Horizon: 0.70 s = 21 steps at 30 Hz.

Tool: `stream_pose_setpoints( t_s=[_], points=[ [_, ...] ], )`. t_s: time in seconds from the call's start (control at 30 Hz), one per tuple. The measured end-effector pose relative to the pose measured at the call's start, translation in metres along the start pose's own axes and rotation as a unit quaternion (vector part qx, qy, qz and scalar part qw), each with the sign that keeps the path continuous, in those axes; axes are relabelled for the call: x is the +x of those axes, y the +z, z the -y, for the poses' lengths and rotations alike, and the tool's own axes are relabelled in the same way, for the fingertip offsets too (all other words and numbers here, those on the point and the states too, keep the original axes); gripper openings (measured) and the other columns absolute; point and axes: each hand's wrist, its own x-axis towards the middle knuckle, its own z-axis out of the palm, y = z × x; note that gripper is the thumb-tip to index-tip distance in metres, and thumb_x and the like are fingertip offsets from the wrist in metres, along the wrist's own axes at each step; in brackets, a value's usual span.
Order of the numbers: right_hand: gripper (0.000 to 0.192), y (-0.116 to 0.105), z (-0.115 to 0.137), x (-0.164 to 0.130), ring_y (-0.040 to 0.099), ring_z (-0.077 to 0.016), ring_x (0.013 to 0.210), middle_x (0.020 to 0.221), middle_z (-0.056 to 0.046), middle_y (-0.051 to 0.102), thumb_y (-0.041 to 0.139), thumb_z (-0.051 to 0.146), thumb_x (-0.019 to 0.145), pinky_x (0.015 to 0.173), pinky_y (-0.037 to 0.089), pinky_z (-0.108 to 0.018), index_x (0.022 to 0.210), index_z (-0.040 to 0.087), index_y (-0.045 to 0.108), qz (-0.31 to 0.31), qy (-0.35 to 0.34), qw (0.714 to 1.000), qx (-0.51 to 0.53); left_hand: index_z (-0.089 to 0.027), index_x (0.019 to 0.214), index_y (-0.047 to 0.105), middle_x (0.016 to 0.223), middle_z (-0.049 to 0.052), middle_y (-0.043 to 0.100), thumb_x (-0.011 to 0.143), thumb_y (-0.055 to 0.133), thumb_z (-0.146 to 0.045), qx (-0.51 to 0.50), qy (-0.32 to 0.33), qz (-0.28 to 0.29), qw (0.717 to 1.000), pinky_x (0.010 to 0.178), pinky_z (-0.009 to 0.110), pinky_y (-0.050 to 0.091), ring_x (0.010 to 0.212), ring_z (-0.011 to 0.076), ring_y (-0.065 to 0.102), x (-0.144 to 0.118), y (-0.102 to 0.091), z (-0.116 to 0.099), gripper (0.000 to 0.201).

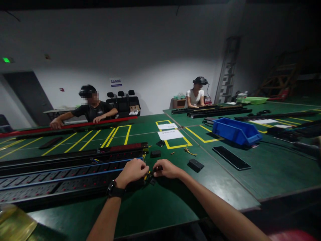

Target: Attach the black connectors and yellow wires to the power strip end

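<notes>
Long black power strips point(75, 179) with rows of sockets and red dots lie side by side at the left. At their right end, my left hand point(134, 172) is closed, with yellow wires point(147, 174) showing at its fingertips. Just across from it, my right hand point(166, 168) pinches a small black part point(157, 168), mostly covered by the fingers. The hands are close together but apart. Below the fingertips, a small black piece point(152, 181) rests on the green table point(160, 207). A black block point(155, 153) sits just beyond the hands.
Right of my right hand lie a black box-like cover point(195, 165), a yellow wire piece point(190, 152) and a phone point(231, 157). Behind these stands a blue bin point(235, 131). Paper sheets point(170, 134) lie ahead. Across the table, one person point(92, 110) handles a red bar point(100, 123); another person point(196, 97) works farther right.
</notes>
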Motion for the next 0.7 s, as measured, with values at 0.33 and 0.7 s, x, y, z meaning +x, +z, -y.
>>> stream_pose_setpoints(
  t_s=[0.33, 0.7],
  points=[
    [0.026, -0.0032, -0.0003, 0.0002, 0.056, -0.0144, 0.068, 0.076, 0.000, 0.066, 0.077, 0.032, 0.075, 0.062, 0.041, -0.024, 0.095, 0.016, 0.078, 0.031, -0.009, 0.999, 0.034, -0.018, 0.060, 0.067, 0.063, 0.006, 0.066, 0.092, 0.046, -0.041, 0.002, 0.012, -0.004, 1.000, 0.056, 0.030, 0.020, 0.055, 0.0140, 0.052, -0.0003, 0.0008, 0.0004, 0.044],
    [0.037, -0.0052, -0.0055, 0.0007, 0.052, -0.0130, 0.064, 0.071, 0.001, 0.062, 0.076, 0.046, 0.076, 0.058, 0.038, -0.023, 0.094, 0.013, 0.076, 0.049, -0.016, 0.996, 0.079, -0.017, 0.066, 0.073, 0.068, 0.006, 0.069, 0.090, 0.046, -0.034, -0.001, 0.002, 0.007, 1.000, 0.056, 0.029, 0.022, 0.056, 0.0127, 0.051, -0.0023, -0.0018, -0.0022, 0.040]
  ],
)
